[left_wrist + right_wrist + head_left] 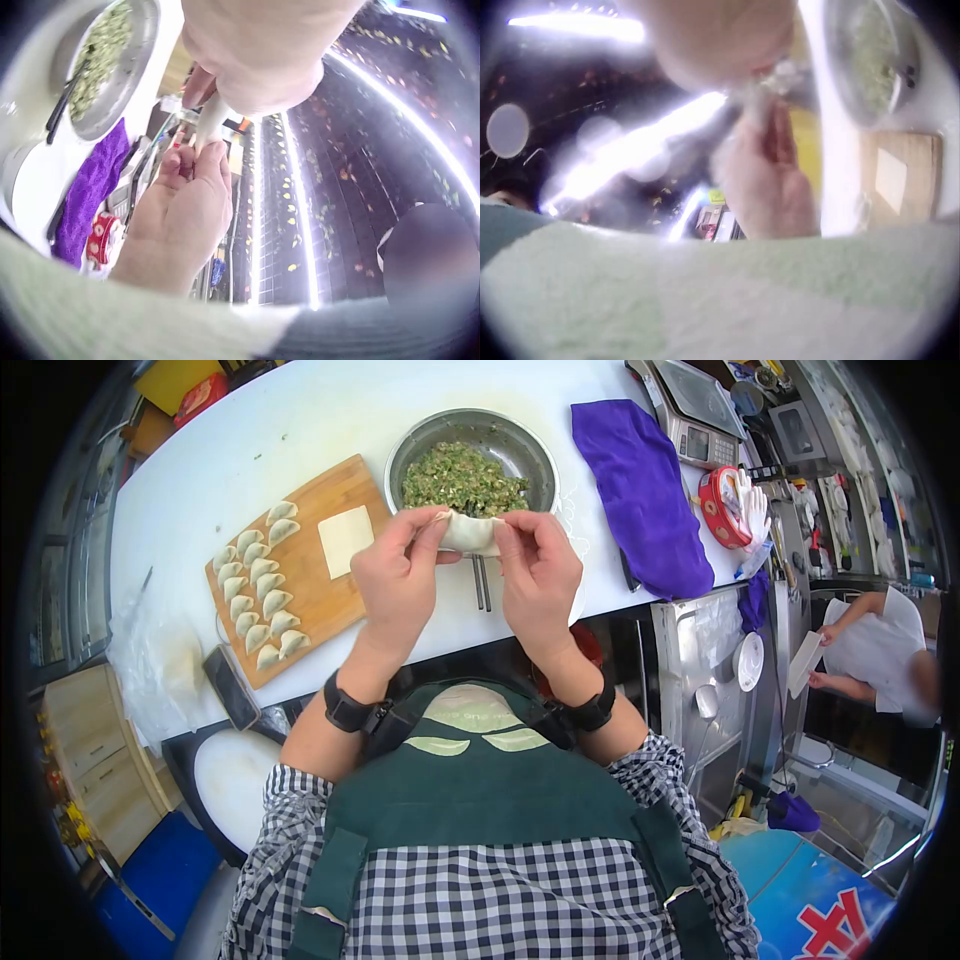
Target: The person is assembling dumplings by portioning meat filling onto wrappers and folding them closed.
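Both hands pinch one folded dumpling (468, 533) by its two ends, above the near rim of a steel bowl (545, 470). My left hand (398, 565) has thumb and fingertips on the left end, my right hand (540, 575) on the right end. Green chopped filling (455, 475) fills much of the bowl, and chopsticks (482, 585) stick out below the dumpling. To the left, a wooden board (330, 605) carries rows of finished dumplings (265, 566) and a stack of square wrappers (345, 540). In the left wrist view the pale dumpling (213, 120) spans between the hands.
A purple cloth (640, 490) lies right of the bowl, near a kitchen scale (700, 420) and a red round tin (722, 508). A phone (232, 685) and a plastic bag (155, 670) sit at the table's left edge. Another person (875, 650) stands at far right.
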`<state>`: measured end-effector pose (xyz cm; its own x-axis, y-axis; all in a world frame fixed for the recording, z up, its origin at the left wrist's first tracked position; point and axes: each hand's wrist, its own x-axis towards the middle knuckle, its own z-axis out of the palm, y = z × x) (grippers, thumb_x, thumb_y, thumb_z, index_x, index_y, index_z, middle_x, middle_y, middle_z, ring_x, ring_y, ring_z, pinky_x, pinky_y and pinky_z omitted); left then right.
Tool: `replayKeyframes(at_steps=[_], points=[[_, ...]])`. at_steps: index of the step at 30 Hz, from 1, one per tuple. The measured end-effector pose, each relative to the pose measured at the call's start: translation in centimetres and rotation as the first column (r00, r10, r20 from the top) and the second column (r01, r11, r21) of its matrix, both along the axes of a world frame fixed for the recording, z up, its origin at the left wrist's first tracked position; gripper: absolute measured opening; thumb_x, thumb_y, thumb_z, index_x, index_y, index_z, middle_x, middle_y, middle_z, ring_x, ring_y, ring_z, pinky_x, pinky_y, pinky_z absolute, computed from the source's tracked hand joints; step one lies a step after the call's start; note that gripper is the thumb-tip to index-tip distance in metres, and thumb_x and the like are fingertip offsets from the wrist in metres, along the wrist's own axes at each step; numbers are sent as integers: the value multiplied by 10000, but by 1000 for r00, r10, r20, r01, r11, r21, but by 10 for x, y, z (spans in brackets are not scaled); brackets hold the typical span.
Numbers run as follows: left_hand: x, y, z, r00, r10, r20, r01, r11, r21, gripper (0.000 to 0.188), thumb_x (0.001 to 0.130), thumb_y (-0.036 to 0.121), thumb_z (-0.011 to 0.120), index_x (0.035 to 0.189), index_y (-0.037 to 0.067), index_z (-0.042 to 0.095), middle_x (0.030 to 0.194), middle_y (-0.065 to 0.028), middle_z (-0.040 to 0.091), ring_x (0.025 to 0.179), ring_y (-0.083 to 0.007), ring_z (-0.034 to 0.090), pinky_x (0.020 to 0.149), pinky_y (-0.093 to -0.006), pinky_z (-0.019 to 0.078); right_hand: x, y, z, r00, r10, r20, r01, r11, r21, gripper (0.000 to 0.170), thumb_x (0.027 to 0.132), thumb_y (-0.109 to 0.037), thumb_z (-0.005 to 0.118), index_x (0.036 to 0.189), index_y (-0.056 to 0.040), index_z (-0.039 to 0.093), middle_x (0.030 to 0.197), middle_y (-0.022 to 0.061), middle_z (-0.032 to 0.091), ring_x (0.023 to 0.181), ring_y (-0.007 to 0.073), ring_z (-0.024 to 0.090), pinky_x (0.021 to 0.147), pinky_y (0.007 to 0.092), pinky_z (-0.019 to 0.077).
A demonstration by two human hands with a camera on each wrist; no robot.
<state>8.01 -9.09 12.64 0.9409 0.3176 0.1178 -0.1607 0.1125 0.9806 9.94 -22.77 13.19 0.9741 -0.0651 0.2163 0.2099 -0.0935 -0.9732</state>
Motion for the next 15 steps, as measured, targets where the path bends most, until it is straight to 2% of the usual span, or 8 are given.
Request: replayKeyframes(at_steps=[2, 3, 5, 6, 8, 9, 11, 15], points=[[2, 6, 14, 999, -47, -7, 46, 936, 350, 150, 961, 70, 556, 1028, -29, 646, 874, -107, 705, 794, -157, 700, 677, -277, 593, 6, -4, 13, 967, 109, 229, -30, 946, -323, 53, 852, 6, 641, 893, -5, 608, 824, 99, 567, 679, 217, 572, 602, 310, 462], [3, 8, 18, 999, -50, -5, 49, 934, 353, 150, 961, 70, 556, 1028, -29, 646, 874, -107, 705, 794, -157, 700, 677, -277, 593, 7, -8, 17, 967, 105, 230, -26, 947, -320, 53, 852, 6, 641, 893, -5, 608, 824, 99, 567, 679, 217, 572, 602, 310, 462], [3, 12, 24, 985, -154, -72, 167, 796, 582, 131, 919, 21, 571, 1020, -7, 650, 822, -123, 704, 762, -173, 708, 648, -291, 569, 10, -16, 23, 893, 348, 285, -153, 831, -535, 90, 800, 33, 641, 864, -12, 597, 844, 131, 572, 696, 306, 570, 616, 351, 473], [2, 12, 25, 985, -156, -71, 167, 795, 583, 131, 919, 21, 571, 1020, -7, 650, 822, -123, 704, 762, -173, 708, 648, -291, 569, 10, -18, 25, 893, 346, 287, -150, 832, -534, 90, 800, 33, 641, 864, -12, 597, 844, 131, 572, 696, 306, 570, 616, 351, 473], [0, 13, 26, 962, -267, 52, 132, 624, 770, 127, 877, -23, 565, 982, -1, 633, 793, -168, 676, 732, -263, 704, 617, -328, 547, 10, -21, 27, 818, 489, 304, -214, 749, -627, 102, 781, 31, 649, 853, -15, 594, 828, 131, 570, 720, 323, 584, 629, 377, 480], [0, 14, 27, 962, -269, 53, 132, 623, 771, 127, 877, -23, 565, 982, -1, 633, 793, -168, 676, 732, -263, 704, 617, -328, 547, 9, -21, 27, 818, 487, 306, -212, 750, -626, 102, 781, 31, 649, 853, -15, 594, 828, 131, 570, 720, 323, 584, 629, 377, 480], [1, 15, 27, 942, -335, -13, 202, 537, 819, 116, 860, -37, 552, 963, 4, 587, 790, -185, 662, 726, -344, 677, 624, -371, 539, 7, -19, 24, 889, 391, 237, -239, 840, -487, 105, 779, 24, 658, 854, -19, 598, 797, 126, 549, 725, 320, 586, 633, 389, 480], [2, 16, 27, 934, -349, -78, 270, 546, 793, 159, 880, -6, 564, 1031, 25, 526, 792, -175, 661, 734, -355, 669, 628, -380, 534, 8, -21, 22, 883, 403, 241, -222, 811, -542, 116, 792, 31, 672, 885, -5, 612, 793, 113, 573, 691, 286, 598, 604, 342, 483]])
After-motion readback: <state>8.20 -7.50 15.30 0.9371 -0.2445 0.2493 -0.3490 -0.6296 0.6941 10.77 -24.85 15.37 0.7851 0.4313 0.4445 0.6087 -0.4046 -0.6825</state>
